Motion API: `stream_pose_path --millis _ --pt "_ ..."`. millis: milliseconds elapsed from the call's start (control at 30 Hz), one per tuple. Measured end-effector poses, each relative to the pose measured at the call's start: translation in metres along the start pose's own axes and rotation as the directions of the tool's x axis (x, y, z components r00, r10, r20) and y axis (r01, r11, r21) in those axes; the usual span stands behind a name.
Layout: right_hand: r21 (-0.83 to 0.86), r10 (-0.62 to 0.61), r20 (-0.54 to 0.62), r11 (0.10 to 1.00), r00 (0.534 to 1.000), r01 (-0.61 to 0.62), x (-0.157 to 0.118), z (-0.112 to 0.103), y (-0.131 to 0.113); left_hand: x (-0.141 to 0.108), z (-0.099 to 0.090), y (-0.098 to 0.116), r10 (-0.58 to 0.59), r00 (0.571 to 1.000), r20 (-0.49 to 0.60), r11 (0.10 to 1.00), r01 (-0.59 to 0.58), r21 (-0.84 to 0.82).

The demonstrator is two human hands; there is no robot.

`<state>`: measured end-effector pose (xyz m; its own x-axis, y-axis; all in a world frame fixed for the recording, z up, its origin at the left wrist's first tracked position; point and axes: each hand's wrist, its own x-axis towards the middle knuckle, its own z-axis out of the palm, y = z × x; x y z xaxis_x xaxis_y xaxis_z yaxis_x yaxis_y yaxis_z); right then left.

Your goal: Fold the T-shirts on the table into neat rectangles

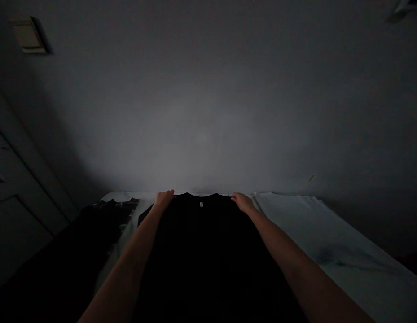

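Observation:
A black shirt is spread in front of me, its neckline at the far end and a small pale label inside the collar. My left hand is closed on the shirt's left shoulder. Across the neckline, my right hand pinches the right shoulder edge. Both arms reach forward over the shirt, and the fabric between the hands looks stretched out. The shirt's lower part runs out of view, and folds in it are lost in the dark.
Beneath lies a white-and-grey marbled surface that meets a grey wall. More dark fabric lies at the left. A door stands far left, with a switch plate above. The scene is dim.

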<state>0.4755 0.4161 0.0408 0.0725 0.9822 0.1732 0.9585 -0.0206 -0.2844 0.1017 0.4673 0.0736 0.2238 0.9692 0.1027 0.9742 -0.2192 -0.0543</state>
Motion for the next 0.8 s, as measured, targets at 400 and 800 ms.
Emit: stream_pose_path --millis 400,800 --pt "-0.330 -0.018 -0.023 0.944 1.000 0.009 0.001 0.014 -0.005 0.027 0.031 -0.009 -0.066 0.991 0.115 0.985 0.083 -0.149" --pt "-0.079 -0.562 0.219 0.805 0.798 0.588 -0.040 0.050 -0.180 -0.032 -0.002 -0.129 0.119 0.861 0.494 0.762 0.240 -0.601"
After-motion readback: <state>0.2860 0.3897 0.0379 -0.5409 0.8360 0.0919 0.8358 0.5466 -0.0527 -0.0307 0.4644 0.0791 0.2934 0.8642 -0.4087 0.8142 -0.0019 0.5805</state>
